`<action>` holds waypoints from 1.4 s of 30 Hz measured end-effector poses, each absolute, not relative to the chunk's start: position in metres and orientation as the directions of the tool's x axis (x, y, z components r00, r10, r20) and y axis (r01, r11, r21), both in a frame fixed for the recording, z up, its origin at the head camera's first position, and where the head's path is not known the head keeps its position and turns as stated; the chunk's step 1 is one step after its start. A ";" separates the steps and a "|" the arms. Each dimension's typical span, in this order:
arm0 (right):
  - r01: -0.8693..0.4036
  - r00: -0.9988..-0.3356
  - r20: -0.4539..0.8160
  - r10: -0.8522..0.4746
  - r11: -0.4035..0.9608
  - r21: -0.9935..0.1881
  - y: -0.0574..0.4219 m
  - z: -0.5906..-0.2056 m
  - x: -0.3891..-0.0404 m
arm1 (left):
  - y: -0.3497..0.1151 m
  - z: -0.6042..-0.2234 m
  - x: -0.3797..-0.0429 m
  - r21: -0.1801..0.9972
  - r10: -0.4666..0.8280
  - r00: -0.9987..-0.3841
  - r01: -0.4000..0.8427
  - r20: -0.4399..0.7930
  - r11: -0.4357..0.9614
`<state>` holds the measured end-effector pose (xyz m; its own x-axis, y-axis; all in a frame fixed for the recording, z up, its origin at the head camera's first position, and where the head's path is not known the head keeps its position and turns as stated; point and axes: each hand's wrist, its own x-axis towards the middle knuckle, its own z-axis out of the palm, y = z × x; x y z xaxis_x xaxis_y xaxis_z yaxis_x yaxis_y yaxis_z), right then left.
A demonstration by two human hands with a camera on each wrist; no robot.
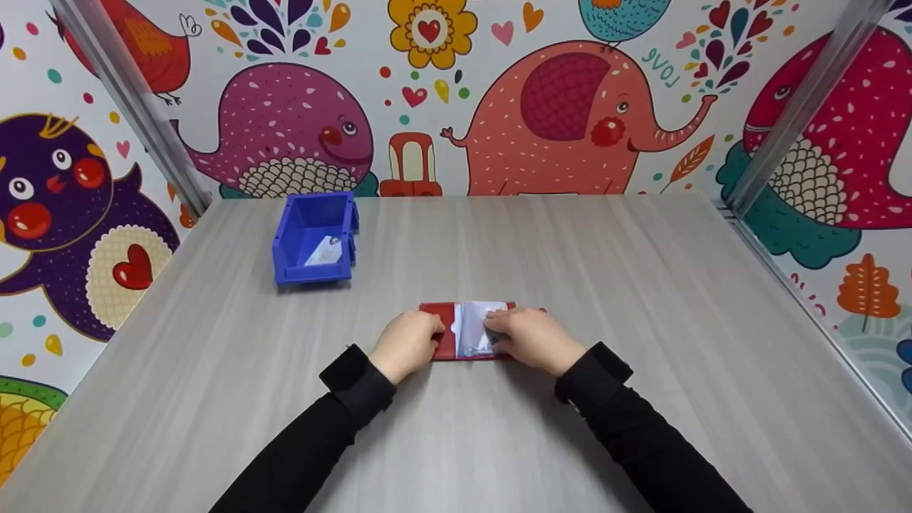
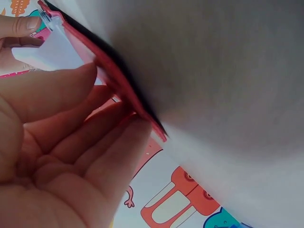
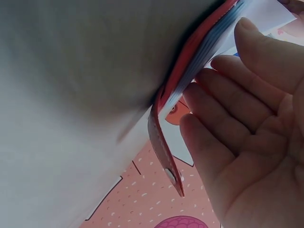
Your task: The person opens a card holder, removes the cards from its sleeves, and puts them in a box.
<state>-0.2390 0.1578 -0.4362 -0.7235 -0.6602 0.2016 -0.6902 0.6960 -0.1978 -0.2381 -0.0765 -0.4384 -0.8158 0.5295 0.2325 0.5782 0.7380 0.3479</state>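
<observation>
A red card holder [image 1: 445, 347] lies opened flat on the table, with clear plastic sleeves [image 1: 472, 331] spread over its middle and right. My left hand [image 1: 406, 345] holds the left cover, its thumb on the inner face and its fingers along the edge, as the left wrist view shows. At the sleeves, my right hand [image 1: 539, 339] pinches the leaves between thumb and forefinger; its other fingers lie loosely bent in the right wrist view. A strap [image 3: 164, 149] with a metal snap sticks out from the holder's right side. What the sleeves hold is unclear.
A blue plastic bin [image 1: 313, 274] stands at the back left of the table, a white card [image 1: 325, 251] lying inside it. Printed wall panels [image 1: 427, 92] border the table [image 1: 456, 442] at the back and sides, with metal posts [image 1: 135, 107] at the corners.
</observation>
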 end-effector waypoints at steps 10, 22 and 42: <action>-0.684 -0.730 0.185 -0.658 0.698 -0.214 0.158 -0.436 -0.239 | -0.076 -0.437 -0.237 0.329 0.529 -0.816 0.578 0.232 0.747; -0.693 -0.721 0.217 -0.658 0.682 -0.233 0.158 -0.439 -0.241 | -0.069 -0.434 -0.225 0.355 0.546 -0.785 0.619 0.292 0.701; -0.705 -0.709 0.237 -0.664 0.666 -0.243 0.158 -0.442 -0.243 | -0.046 -0.433 -0.221 0.365 0.550 -0.768 0.640 0.328 0.676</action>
<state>-0.2426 0.1581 -0.4419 -0.7094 -0.6638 0.2370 -0.7048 0.6665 -0.2429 -0.2214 -0.0459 -0.4330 -0.7680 0.5498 0.3284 0.6401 0.6760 0.3650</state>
